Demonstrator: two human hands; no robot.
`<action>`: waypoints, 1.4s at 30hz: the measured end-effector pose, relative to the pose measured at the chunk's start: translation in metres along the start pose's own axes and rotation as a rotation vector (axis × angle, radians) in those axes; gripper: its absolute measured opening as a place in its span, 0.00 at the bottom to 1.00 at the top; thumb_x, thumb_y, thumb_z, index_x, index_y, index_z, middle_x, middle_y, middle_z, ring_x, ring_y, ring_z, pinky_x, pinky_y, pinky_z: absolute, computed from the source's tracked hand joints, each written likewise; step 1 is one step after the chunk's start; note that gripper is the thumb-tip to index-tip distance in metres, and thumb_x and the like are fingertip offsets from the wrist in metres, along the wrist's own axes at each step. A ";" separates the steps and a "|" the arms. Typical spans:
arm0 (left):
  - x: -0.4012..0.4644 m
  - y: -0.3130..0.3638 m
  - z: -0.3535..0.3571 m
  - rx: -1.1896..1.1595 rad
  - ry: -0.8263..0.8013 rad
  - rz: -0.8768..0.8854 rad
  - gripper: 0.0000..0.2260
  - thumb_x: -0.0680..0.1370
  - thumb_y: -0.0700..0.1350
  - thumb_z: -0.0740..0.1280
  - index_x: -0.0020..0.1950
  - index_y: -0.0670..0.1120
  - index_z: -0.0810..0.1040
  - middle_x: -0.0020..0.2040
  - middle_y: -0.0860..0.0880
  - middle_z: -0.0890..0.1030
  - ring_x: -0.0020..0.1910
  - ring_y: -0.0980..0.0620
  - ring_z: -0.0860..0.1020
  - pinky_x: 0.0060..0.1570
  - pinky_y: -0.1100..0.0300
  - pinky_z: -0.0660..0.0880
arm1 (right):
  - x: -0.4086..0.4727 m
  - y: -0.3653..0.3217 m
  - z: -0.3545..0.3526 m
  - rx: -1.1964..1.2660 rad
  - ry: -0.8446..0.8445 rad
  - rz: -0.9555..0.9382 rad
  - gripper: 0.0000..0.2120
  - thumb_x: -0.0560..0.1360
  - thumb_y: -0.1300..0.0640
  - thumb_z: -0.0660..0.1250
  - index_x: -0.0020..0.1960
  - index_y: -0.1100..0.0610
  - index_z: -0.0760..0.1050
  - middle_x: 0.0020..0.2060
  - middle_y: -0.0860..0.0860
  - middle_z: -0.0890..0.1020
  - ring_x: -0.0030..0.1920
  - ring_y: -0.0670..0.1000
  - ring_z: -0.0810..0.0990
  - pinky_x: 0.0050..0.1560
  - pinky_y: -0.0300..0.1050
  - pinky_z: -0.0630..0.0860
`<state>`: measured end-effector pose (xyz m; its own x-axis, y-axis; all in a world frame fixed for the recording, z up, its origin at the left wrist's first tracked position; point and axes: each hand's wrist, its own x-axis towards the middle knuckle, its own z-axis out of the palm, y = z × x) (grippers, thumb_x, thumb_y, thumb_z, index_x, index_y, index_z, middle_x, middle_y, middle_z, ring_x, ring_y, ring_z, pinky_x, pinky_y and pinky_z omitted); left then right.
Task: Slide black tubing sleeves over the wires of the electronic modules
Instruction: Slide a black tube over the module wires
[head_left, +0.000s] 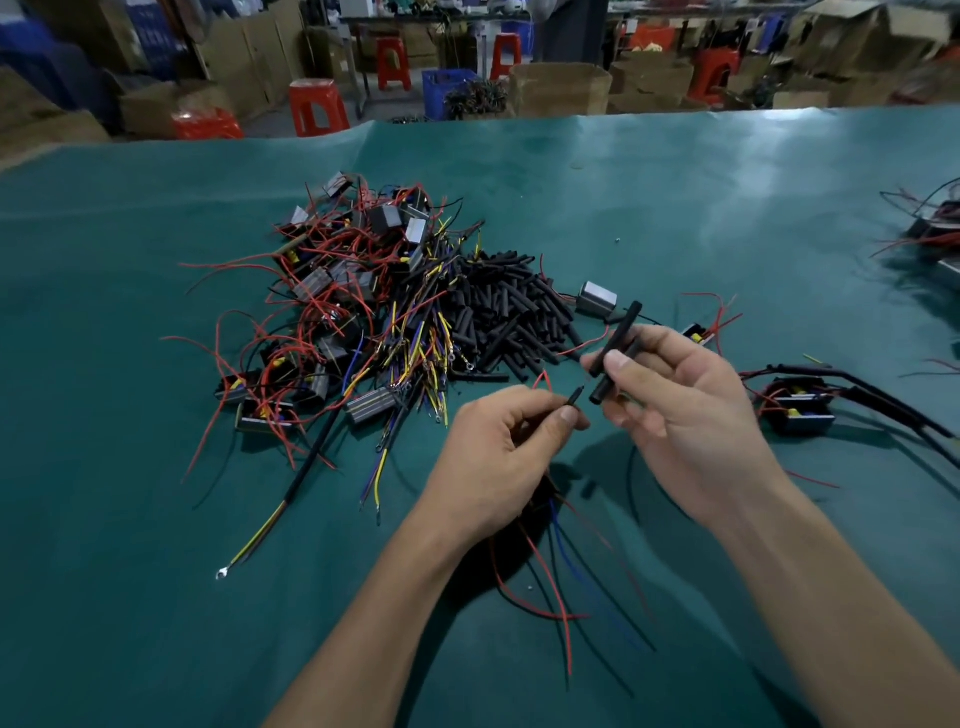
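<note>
Green table cover (675, 197) fills most of frame; background stools and cartons blurred. Centre-left: large heap of modules (332, 291) tangled in red, yellow and black wires, individual units hard to separate. Just right of it, pile of loose black sleeves (504, 312). Right edge: sleeved module (800, 410) with its long black lead cut off by the frame; another cluster at upper right also cut off.

Lower centre: left hand (498, 452) pinches a thin black wire end (574, 397) between thumb and forefinger; remaining wires trail under the palm, module itself hidden. Right hand (680, 410) pinches one black sleeve (613, 353), tilted, lower mouth just beside the wire tip, not yet over it.
</note>
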<state>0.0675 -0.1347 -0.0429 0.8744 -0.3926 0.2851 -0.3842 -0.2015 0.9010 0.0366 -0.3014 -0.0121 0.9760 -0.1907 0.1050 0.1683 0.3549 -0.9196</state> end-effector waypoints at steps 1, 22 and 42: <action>0.000 0.000 0.000 -0.002 -0.002 0.002 0.07 0.81 0.44 0.68 0.48 0.48 0.86 0.34 0.55 0.77 0.32 0.58 0.75 0.36 0.63 0.69 | 0.000 0.000 0.001 -0.016 -0.006 -0.015 0.12 0.72 0.61 0.70 0.55 0.60 0.77 0.44 0.56 0.87 0.37 0.48 0.79 0.34 0.38 0.73; -0.001 0.003 -0.001 0.012 -0.014 0.002 0.07 0.79 0.49 0.67 0.43 0.54 0.83 0.35 0.56 0.76 0.33 0.56 0.74 0.36 0.58 0.70 | -0.001 -0.004 -0.007 -0.191 -0.039 -0.009 0.05 0.75 0.67 0.70 0.47 0.59 0.81 0.38 0.58 0.83 0.35 0.51 0.81 0.37 0.40 0.80; -0.002 0.012 -0.005 0.095 -0.098 0.019 0.07 0.81 0.41 0.69 0.45 0.46 0.86 0.38 0.51 0.78 0.39 0.52 0.75 0.42 0.58 0.70 | 0.000 -0.010 -0.015 -0.141 -0.087 0.187 0.12 0.67 0.59 0.73 0.49 0.62 0.81 0.30 0.50 0.75 0.30 0.45 0.74 0.26 0.35 0.66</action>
<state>0.0625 -0.1314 -0.0314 0.8353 -0.4821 0.2643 -0.4310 -0.2756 0.8592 0.0333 -0.3185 -0.0085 0.9976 -0.0523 -0.0457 -0.0316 0.2442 -0.9692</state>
